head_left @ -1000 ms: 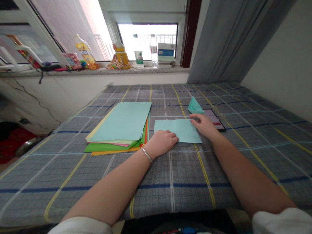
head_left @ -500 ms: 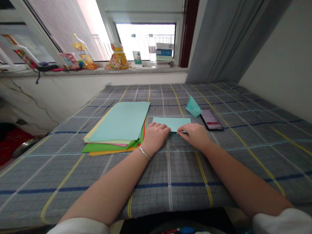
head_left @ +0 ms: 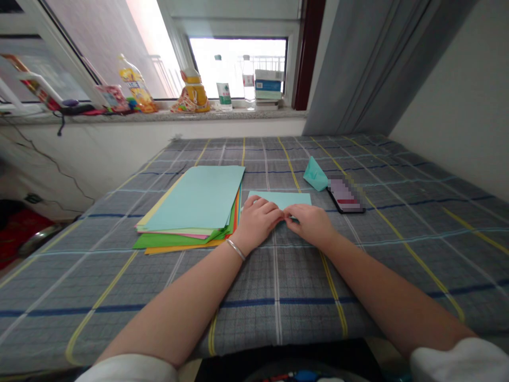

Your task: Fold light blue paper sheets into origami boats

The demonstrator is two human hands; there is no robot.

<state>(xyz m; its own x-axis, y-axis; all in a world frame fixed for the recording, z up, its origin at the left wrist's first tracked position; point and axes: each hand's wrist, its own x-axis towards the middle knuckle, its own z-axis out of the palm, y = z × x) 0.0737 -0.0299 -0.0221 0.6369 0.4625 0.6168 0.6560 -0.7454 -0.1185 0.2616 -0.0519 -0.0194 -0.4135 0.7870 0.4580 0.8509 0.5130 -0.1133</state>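
A light blue sheet of paper, folded over into a narrow strip, lies on the checked cloth in front of me. My left hand and my right hand both rest on its near edge, fingertips meeting at the middle and pressed down on the paper. A silver bangle sits on my left wrist. To the left lies a stack of coloured paper with a light blue sheet on top. A small folded teal paper shape stands beyond the sheet.
A phone lies face up right of the sheet, next to the teal shape. The checked cloth covers a wide flat surface. The windowsill at the back carries bottles, boxes and packets. A grey curtain hangs at the back right.
The flat sheet has been folded into a narrower strip. My right hand came in from the sheet's far right corner, and both hands now meet at the middle of its near edge.
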